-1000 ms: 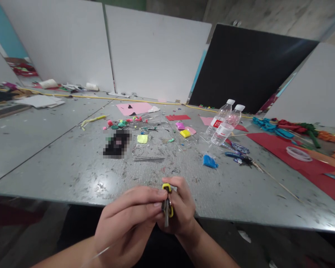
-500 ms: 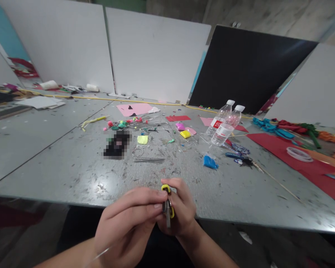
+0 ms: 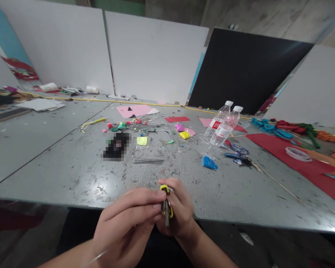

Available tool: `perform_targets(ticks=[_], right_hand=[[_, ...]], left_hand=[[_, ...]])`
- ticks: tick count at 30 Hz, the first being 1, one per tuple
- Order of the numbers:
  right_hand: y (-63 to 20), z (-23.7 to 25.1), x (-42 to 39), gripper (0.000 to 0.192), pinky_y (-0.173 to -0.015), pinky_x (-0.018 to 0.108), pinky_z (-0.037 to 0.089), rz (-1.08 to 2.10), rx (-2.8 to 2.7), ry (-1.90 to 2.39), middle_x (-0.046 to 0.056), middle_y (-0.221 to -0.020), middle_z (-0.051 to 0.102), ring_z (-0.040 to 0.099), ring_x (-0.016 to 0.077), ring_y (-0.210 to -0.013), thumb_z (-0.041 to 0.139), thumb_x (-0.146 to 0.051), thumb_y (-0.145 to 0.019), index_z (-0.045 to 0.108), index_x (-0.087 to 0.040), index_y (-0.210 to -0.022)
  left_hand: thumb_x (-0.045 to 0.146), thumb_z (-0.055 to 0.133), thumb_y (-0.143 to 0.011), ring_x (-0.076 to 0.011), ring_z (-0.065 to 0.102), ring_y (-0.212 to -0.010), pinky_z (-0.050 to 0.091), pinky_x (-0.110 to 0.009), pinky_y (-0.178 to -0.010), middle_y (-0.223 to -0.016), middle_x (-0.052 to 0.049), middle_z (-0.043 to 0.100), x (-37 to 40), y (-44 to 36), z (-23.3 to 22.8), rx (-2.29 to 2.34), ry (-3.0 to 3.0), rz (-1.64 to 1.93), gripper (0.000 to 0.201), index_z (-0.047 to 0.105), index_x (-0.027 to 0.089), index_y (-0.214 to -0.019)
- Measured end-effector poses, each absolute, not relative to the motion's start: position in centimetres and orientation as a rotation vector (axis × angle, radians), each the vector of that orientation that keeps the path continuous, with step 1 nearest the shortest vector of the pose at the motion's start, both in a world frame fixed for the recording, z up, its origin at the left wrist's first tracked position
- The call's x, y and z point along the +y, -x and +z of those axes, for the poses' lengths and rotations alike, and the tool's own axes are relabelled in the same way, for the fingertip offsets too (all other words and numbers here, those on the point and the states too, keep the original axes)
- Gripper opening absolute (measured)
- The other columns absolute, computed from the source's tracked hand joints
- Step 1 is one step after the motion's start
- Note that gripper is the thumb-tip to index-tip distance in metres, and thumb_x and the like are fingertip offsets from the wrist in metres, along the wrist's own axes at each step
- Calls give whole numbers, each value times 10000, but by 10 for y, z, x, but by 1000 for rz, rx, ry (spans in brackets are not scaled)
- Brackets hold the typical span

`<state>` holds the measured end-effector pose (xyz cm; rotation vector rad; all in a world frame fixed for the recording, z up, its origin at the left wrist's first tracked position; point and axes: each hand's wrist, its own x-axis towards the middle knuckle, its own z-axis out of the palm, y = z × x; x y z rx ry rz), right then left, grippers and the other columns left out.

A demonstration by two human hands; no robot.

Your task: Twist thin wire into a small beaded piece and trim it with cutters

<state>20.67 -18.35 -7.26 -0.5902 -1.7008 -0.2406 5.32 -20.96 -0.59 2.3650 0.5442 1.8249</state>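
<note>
Near the front edge of the table, my right hand (image 3: 181,210) is closed around a pair of pliers (image 3: 166,219) with yellow and dark handles. Their metal jaws point back toward me. My left hand (image 3: 125,223) meets it from the left, thumb and fingers pinched together at the pliers. A thin shiny wire (image 3: 100,255) shows by my left palm and wrist, in line with the pinched fingertips. Its end at the jaws is too small to make out. Beyond my hands lie several straight thin wires (image 3: 148,161) and a wire ring (image 3: 137,153).
Packets of blue clay (image 3: 210,162), yellow clay (image 3: 184,134) and pink clay (image 3: 179,127) lie ahead. Two water bottles (image 3: 225,128) stand right of centre. Dark-blue-handled pliers (image 3: 237,158), a thin stick (image 3: 279,184) and red sheets (image 3: 281,149) are further right. White boards (image 3: 156,56) stand behind.
Both hands and the pliers keep nearly the same pose. The view has shifted very slightly; things on the table have not moved.
</note>
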Motion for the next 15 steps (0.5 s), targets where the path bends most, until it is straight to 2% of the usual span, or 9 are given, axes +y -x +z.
perform_targets(ticks=[7,11,15], right_hand=[[-210,-78,-183,157,-712,406,529,-229,-1717,612,140,-981,606,603,254,-902,524,-156,-808,524,-185,-962],[-209,-80,-183,115,-716,410,532,-244,-1726,612,117,-918,597,599,258,-904,516,-185,-853,523,-186,-968],[-208,-78,-184,86,-697,409,531,-283,-1714,629,134,-926,597,588,259,-896,469,-204,-915,526,-172,-971]], left_hand=[[-28,593,-871,-182,780,-904,675,-287,-782,-1024,-75,795,-210,-52,-6,532,-2360,1804,310,701,176,-1078],[16,631,-873,-196,778,-948,683,-297,-790,-1096,-88,783,-211,-50,-13,568,-2409,1802,309,699,183,-1124],[18,626,-884,-181,773,-966,677,-290,-834,-1120,-81,779,-213,-50,-20,594,-2431,1859,287,710,174,-1110]])
